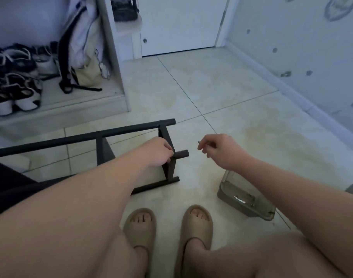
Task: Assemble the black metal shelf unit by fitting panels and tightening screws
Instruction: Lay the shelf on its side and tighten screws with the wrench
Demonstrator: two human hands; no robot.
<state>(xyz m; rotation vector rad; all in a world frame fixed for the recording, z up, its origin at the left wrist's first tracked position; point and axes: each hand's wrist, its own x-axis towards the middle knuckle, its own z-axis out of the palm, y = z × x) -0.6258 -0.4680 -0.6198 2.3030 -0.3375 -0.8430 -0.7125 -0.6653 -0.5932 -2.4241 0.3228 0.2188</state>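
The black metal shelf unit [95, 135] lies on its side on the tiled floor, its round tubes running from the left edge to the middle. My left hand [156, 150] grips the middle tube where it meets the upright end bar [167, 149]; the tube's stub end [182, 153] sticks out to the right of my fingers. My right hand [219, 151] hovers a short way right of that stub, fingers pinched on a small thin metal piece, a screw or key [199, 141], whose tip points left.
A clear plastic tray [246, 199] with small hardware sits on the floor under my right forearm. My feet in tan slides [167, 227] are just below the frame. Shoes [13, 77] and a bag [85, 57] fill a low white cabinet at the back left. A wall runs along the right.
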